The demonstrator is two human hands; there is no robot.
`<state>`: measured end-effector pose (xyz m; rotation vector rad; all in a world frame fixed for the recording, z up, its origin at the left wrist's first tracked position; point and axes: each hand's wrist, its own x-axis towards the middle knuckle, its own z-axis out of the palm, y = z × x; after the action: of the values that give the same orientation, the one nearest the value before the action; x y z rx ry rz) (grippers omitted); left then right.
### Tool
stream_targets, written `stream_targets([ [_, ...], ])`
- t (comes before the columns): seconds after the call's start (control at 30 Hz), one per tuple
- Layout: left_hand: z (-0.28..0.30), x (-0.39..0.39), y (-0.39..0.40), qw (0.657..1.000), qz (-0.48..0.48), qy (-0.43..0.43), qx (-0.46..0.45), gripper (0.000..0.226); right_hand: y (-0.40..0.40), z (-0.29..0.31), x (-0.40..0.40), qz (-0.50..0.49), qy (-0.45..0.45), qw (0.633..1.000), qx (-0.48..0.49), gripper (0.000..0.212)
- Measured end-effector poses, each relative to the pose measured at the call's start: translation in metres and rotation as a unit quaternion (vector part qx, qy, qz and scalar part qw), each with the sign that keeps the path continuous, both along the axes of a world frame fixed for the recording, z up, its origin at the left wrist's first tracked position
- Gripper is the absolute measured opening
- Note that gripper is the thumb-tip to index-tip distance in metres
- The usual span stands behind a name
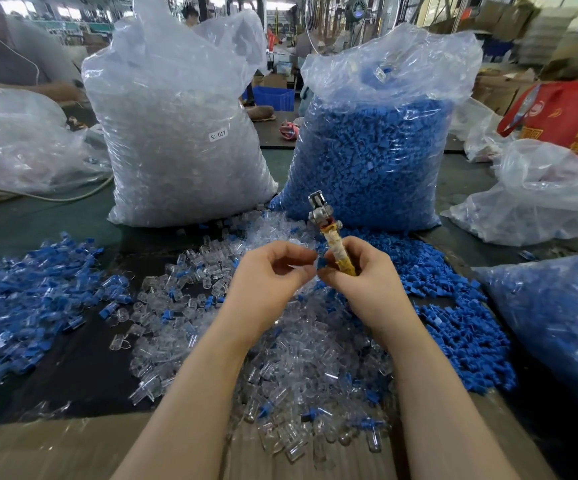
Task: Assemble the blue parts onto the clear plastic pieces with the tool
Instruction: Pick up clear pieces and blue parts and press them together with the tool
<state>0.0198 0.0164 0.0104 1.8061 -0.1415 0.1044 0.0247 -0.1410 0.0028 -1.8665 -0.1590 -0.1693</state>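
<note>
My right hand [360, 271] grips the tool [329, 233], a tape-wrapped handle with a metal head pointing up and away, and pinches a small blue part [321, 263] at its fingertips. My left hand [270, 271] pinches a clear plastic piece [303, 260] right beside that blue part; the two hands nearly touch above the table. A heap of loose clear pieces [298, 358] lies under my forearms. Loose blue parts [454, 306] spread to the right. Assembled blue-and-clear pieces [31, 282] lie piled at the left.
A tall bag of clear pieces [176, 133] and a tall bag of blue parts [377, 150] stand at the back. More plastic bags lie at the left [21, 143] and right [540, 195]; another blue-filled bag [557, 323] sits at the right edge. Cardboard [55, 448] covers the near edge.
</note>
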Motion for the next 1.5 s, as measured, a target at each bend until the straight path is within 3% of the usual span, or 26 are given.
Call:
stream_targets([
  [0.23, 0.002, 0.0, -0.003, 0.999, 0.031, 0.005, -0.034, 0.02, 0.005, 0.003, -0.003, 0.029, -0.007, 1.0, 0.009, 0.009],
  [0.33, 0.002, 0.0, -0.002, 0.999, 0.025, 0.008, -0.044, 0.014, 0.006, 0.003, -0.004, 0.024, -0.019, 0.999, 0.012, 0.02],
  [0.4, 0.002, 0.001, -0.001, 0.999, 0.021, 0.011, -0.038, 0.016, 0.006, 0.003, -0.004, 0.014, -0.026, 0.999, 0.022, 0.009],
  [0.53, 0.001, 0.003, 0.005, 0.992, -0.021, 0.035, 0.116, 0.019, 0.004, -0.002, 0.001, -0.027, -0.028, 0.999, 0.011, 0.011],
  [0.67, 0.0, 0.002, 0.002, 0.948, -0.103, 0.036, 0.3, 0.027, 0.002, -0.004, 0.003, -0.045, -0.033, 0.998, 0.014, 0.014],
  [0.73, 0.0, 0.001, 0.0, 0.938, -0.103, 0.033, 0.33, 0.029, 0.003, -0.004, 0.003, -0.048, -0.039, 0.998, 0.019, 0.014],
  [0.93, -0.003, 0.001, -0.002, 0.95, -0.044, 0.035, 0.306, 0.015, 0.003, -0.004, 0.004, -0.054, -0.047, 0.997, 0.029, 0.013],
  [1.07, -0.003, 0.001, -0.001, 0.973, 0.003, 0.042, 0.226, 0.018, 0.003, -0.004, 0.004, -0.062, -0.04, 0.996, 0.046, 0.01],
  [1.2, 0.003, 0.002, 0.002, 0.997, 0.004, 0.076, -0.002, 0.009, 0.003, -0.002, 0.004, -0.053, -0.034, 0.995, 0.075, 0.012],
  [1.33, 0.01, -0.001, 0.003, 0.959, -0.037, 0.142, -0.244, 0.01, 0.004, 0.0, 0.002, -0.045, -0.039, 0.994, 0.093, 0.011],
  [1.5, 0.012, -0.002, -0.002, 0.928, -0.042, 0.174, -0.326, 0.015, 0.007, 0.002, 0.0, -0.032, -0.047, 0.994, 0.089, 0.013],
])
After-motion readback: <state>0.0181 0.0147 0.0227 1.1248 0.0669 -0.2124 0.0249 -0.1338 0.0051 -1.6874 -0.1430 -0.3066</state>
